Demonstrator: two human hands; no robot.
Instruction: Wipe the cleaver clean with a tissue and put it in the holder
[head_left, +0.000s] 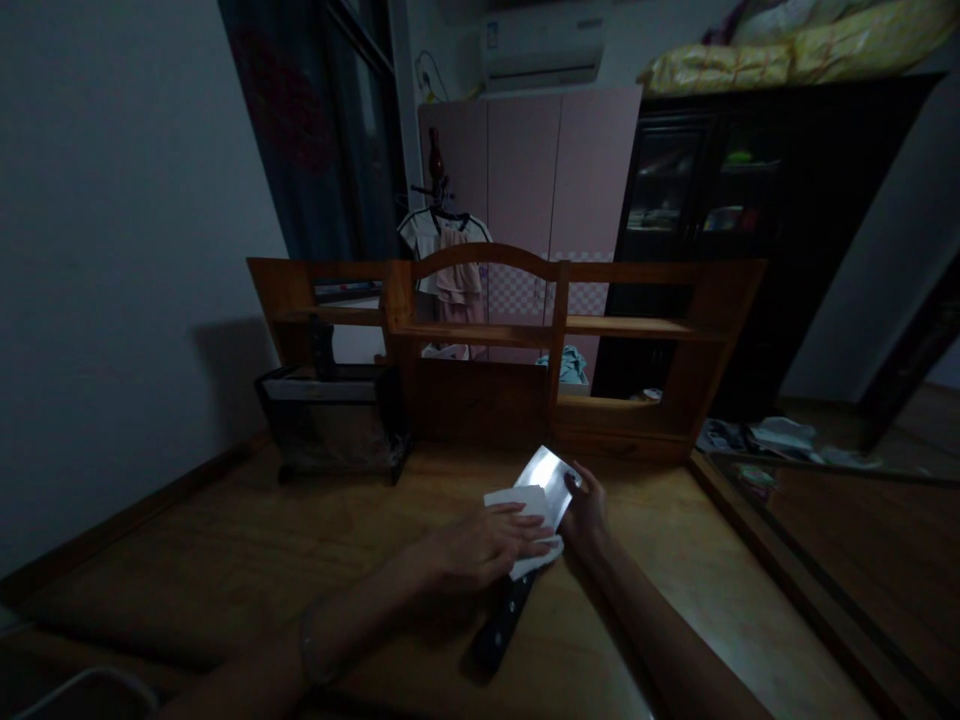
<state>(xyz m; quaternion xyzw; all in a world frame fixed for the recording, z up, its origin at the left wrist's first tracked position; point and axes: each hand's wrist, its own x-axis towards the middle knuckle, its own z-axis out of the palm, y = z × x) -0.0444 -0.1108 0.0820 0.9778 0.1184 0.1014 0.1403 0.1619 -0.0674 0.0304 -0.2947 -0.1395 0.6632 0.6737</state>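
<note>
A cleaver (562,490) with a shiny wide blade lies tilted in front of me, its black riveted handle (504,622) pointing down toward me. My left hand (487,545) presses a folded white tissue (525,500) flat against the blade, fingers laid across it. Part of the blade is hidden beneath the tissue and those fingers. At the blade's right side, my right hand (589,510) grips the upper corner, with the thumb near the hole. A bracelet (307,645) circles my left wrist.
The wooden tabletop (360,540) runs under both hands. Behind it stands a wooden shelf unit (480,345), with a dark-framed glass box (334,420) on the left. A raised wooden edge (757,545) borders the right side. Pink wardrobe doors (525,170) are farther back.
</note>
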